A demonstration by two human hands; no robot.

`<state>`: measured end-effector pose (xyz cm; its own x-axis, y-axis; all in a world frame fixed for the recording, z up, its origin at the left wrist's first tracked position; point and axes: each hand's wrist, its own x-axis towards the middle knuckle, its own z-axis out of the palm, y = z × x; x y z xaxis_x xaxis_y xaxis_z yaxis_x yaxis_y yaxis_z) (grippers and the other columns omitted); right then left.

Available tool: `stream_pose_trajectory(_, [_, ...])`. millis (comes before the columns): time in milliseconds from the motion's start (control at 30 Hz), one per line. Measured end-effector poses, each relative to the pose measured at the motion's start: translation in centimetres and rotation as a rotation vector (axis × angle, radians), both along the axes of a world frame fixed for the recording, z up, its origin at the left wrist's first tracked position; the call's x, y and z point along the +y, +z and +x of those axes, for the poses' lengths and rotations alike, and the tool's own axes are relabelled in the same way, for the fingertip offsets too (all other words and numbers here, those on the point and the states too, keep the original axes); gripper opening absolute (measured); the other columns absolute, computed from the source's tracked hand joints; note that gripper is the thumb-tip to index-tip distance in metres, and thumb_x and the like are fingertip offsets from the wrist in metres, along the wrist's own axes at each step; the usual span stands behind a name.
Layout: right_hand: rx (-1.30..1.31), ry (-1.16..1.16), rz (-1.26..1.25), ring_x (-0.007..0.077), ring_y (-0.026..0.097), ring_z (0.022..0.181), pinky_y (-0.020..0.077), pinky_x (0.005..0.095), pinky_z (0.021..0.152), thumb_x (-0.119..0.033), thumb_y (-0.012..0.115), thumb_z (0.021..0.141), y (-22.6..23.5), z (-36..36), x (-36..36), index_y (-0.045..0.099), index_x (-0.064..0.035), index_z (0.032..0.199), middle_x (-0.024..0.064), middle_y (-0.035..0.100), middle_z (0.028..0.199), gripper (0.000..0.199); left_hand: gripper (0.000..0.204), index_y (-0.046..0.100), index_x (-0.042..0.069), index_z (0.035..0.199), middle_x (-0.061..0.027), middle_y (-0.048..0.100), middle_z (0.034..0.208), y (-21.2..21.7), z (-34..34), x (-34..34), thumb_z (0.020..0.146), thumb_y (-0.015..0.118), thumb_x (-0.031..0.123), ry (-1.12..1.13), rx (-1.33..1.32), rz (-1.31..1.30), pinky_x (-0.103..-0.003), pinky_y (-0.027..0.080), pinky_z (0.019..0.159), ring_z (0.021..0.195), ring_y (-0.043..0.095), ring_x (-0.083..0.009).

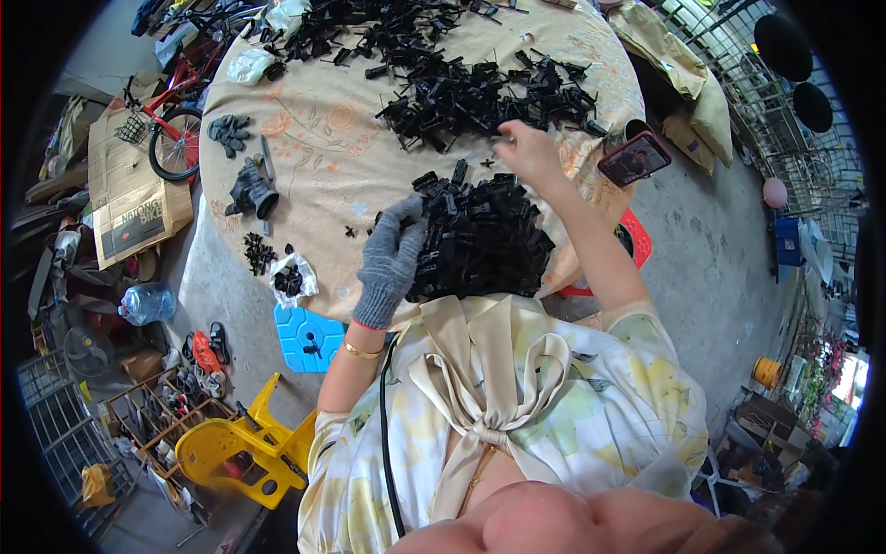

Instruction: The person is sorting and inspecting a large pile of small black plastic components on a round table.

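Note:
My left hand (391, 254), in a grey knit glove, has its fingers bent round a black plastic part (375, 220), of which only a little shows beside the glove. It is at the left side of a near heap of black plastic parts (489, 235), close to my body. Farther off, my bare right hand (530, 155) is over the cloth between this heap and a far heap of black parts (452, 97). Its thumb and fingertips are pinched together. Whatever they hold is too small to make out.
A patterned beige cloth (323, 138) covers the round table. Dark gloves (251, 189), small black pieces (259, 253) and a white plastic bag (293, 280) lie at the left. A phone (634, 159) stands at the right edge. Blue (307, 337) and yellow (245, 448) plastic seats are nearby.

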<state>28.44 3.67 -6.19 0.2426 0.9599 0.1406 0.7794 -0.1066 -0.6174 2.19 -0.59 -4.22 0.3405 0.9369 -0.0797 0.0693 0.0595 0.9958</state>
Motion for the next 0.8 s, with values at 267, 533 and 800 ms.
stream_pose_trajectory(267, [-0.423,-0.036,-0.145,0.0321,0.062,0.072,0.0491,0.0420,0.066,-0.018,0.055,0.073,-7.1,5.1,4.1,0.066,-0.0070,0.081,0.0153,0.064,0.078,0.017,0.021,0.057,0.002,0.101,-0.0122,0.063,0.090,0.8,-1.2,0.4,0.080,0.055,0.007,-0.026,0.515,0.248,-0.029,0.048,0.073,0.080,0.061,-0.0195])
stream_pose_trajectory(533, [0.527,0.315,0.033,0.0084,0.055,0.058,0.0427,0.0228,0.054,-0.005,0.064,0.073,4.3,-4.3,-2.9,0.065,0.0010,0.080,0.0072,0.063,0.067,0.009,0.066,0.035,-0.003,0.128,-0.0205,0.047,0.122,1.2,-0.1,1.7,0.077,0.067,0.023,-0.070,0.503,0.508,-0.034,0.038,0.093,0.110,0.048,-0.0290])
stream_pose_trajectory(800, [0.582,0.471,0.028,0.0166,0.058,0.056,0.0430,0.0263,0.051,-0.007,0.067,0.070,5.2,-7.9,-7.9,0.065,-0.0019,0.080,0.0103,0.061,0.066,0.011,0.061,0.038,0.005,0.129,-0.0153,0.054,0.112,3.3,1.7,1.7,0.075,0.067,0.009,-0.327,-0.713,-0.442,-0.033,0.041,0.092,0.105,0.052,-0.0223])
